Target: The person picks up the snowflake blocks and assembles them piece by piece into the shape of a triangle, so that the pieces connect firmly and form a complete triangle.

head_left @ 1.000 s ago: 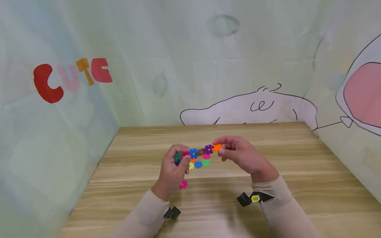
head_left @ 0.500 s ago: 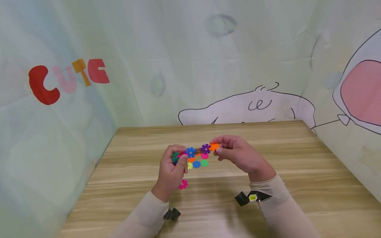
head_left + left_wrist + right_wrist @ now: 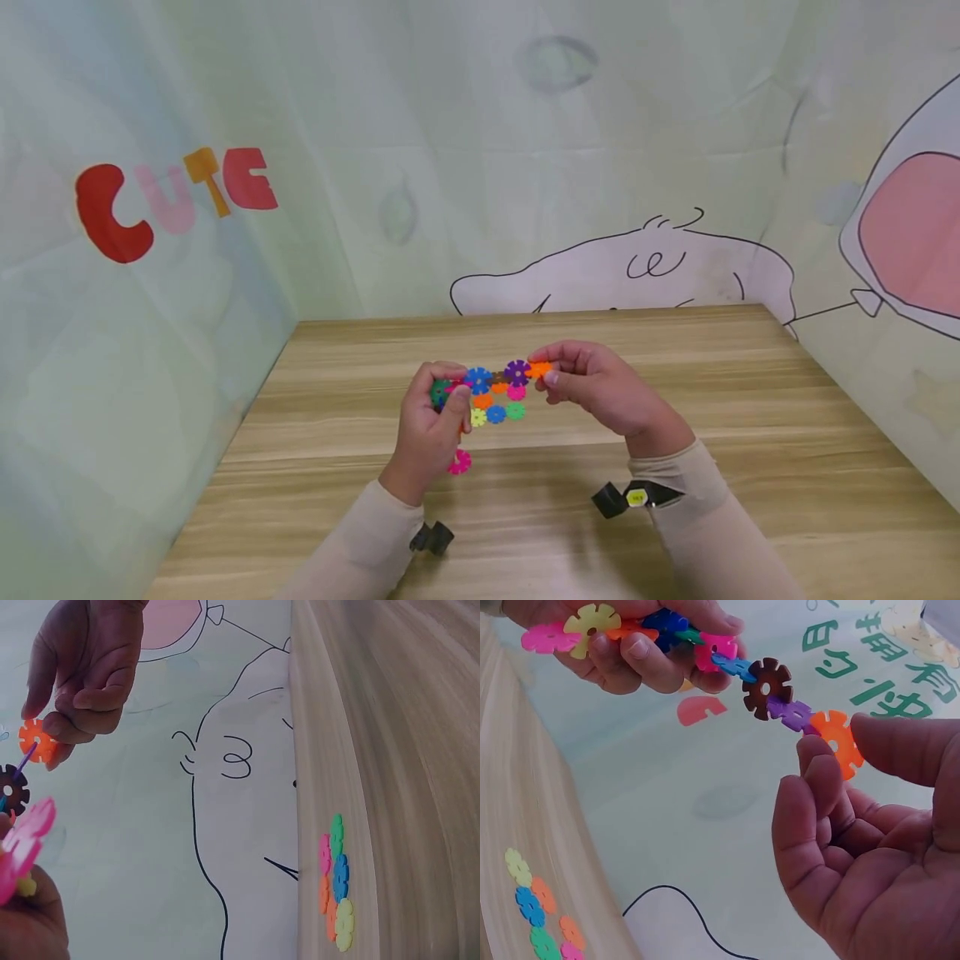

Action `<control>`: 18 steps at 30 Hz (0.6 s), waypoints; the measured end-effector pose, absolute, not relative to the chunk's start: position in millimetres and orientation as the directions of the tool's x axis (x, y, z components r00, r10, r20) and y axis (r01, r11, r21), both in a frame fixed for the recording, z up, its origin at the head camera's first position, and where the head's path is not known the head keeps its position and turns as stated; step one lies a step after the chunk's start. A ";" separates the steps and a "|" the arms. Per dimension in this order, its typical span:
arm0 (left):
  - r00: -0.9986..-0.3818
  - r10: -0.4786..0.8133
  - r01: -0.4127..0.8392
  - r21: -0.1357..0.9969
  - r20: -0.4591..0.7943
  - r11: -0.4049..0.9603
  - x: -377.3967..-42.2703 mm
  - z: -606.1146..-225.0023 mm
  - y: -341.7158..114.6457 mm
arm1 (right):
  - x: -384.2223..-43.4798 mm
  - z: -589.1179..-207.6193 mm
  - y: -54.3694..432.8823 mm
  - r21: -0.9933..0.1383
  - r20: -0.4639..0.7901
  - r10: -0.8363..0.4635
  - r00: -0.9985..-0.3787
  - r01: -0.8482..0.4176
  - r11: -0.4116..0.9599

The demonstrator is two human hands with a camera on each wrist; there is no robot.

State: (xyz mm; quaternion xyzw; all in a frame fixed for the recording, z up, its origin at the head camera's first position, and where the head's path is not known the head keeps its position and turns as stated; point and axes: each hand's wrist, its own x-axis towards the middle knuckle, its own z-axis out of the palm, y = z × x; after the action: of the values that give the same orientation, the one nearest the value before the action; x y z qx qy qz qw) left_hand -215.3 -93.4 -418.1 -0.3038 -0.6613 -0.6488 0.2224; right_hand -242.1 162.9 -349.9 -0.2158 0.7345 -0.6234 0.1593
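A chain of slotted snowflake discs hangs in the air between both hands, over the table. My left hand [image 3: 427, 429] grips its left part, fingers curled round several discs; a pink disc [image 3: 549, 637] and a yellow disc [image 3: 585, 641] stick out at that end. From the left hand, a blue disc [image 3: 477, 381], a brown disc [image 3: 781, 691] and a purple disc [image 3: 517, 374] run toward the right. My right hand [image 3: 603, 392] pinches the orange disc [image 3: 845, 737] at the right end between thumb and fingers. That disc is joined to the purple one.
On the wooden table [image 3: 360, 517] behind the chain lie several loose discs, among them a green disc [image 3: 515, 411], a blue disc [image 3: 341, 877] and a yellow disc [image 3: 344, 926]. Printed cloth walls [image 3: 360, 167] close in the back and both sides.
The left hand and its part of the chain have risen slightly, uncovering an orange disc on the table. The right hand keeps its pinch. The head view has turned a little to the right.
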 end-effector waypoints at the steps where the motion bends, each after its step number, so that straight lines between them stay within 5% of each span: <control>1: -0.726 0.111 0.681 0.732 0.679 -0.024 -215.3 -417.8 -93.9 | -242.1 -349.6 163.0 -0.983 0.032 -0.514 -0.857 -0.119 0.137; 6: -0.783 0.102 0.612 0.790 0.613 -0.044 -215.0 -417.6 -95.2 | -241.2 -348.2 163.3 -0.963 0.052 -0.485 -0.873 -0.172 0.206; 10: -0.820 0.123 0.553 0.829 0.559 -0.080 -214.0 -415.6 -94.4 | -238.4 -351.9 158.0 -0.899 0.161 -0.486 -0.859 -0.332 0.288; 18: -0.882 0.212 0.395 0.905 0.422 -0.157 -211.0 -408.3 -93.4 | -230.4 -363.9 135.9 -0.568 0.497 -0.604 -0.623 -0.760 0.316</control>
State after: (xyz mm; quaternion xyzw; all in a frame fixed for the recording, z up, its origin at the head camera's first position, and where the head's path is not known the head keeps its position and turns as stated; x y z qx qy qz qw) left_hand -211.0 -93.4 -408.3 -0.2347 -0.6462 -0.7234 0.0635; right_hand -230.4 135.9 -363.9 -0.4232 0.8055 -0.4034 -0.0964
